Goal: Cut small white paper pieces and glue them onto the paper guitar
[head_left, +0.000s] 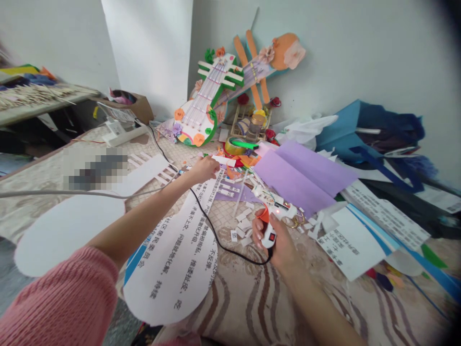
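Note:
My right hand [275,240] is wrapped round a white hot glue gun [269,236] with an orange trigger, a lit red light and a black cord. Its nozzle end points away over small paper scraps. My left hand [205,170] is closed, fingers bent down at the narrow upper end of a lute-shaped white cutout [176,269] printed with black characters. A short white strip [224,161] lies right by those fingertips; whether they grip it, I cannot make out. Small white paper pieces [245,223] lie between the cutout and the glue gun.
Purple paper sheets [306,178], scissors [297,221] and printed cards [351,242] lie on the right. Two decorated paper instruments [211,101] lean on the wall. A roll of tape [234,146] sits behind the scraps. A grey cable [90,195] crosses the left, near a power strip [126,136].

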The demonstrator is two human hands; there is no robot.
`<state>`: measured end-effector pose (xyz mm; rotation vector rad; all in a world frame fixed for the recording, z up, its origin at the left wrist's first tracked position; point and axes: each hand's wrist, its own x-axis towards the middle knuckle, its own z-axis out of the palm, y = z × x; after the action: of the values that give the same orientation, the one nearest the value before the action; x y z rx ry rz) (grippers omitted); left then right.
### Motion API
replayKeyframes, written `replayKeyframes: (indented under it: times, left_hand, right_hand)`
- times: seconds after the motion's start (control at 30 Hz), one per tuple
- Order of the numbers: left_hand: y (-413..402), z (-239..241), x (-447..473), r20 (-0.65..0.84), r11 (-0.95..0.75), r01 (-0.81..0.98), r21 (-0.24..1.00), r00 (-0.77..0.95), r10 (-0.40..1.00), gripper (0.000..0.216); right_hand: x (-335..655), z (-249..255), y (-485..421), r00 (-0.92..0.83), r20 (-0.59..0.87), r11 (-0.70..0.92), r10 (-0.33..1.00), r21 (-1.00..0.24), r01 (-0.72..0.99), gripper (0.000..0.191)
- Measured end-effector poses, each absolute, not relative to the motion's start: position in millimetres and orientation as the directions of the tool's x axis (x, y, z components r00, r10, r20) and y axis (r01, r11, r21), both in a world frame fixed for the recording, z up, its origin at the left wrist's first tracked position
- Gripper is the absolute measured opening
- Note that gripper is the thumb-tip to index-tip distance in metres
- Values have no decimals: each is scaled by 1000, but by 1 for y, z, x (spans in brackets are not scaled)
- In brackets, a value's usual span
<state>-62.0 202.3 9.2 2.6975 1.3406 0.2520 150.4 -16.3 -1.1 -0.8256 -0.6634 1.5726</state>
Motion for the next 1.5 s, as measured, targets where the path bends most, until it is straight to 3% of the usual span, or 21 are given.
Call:
replayKeyframes:
  times: [1.5]
  left_hand:
    - [204, 12, -61, 60, -589, 789, 173, 589, 806, 17]
  right_hand:
    - [149, 0, -16, -65, -157, -165, 985, -783, -600, 26]
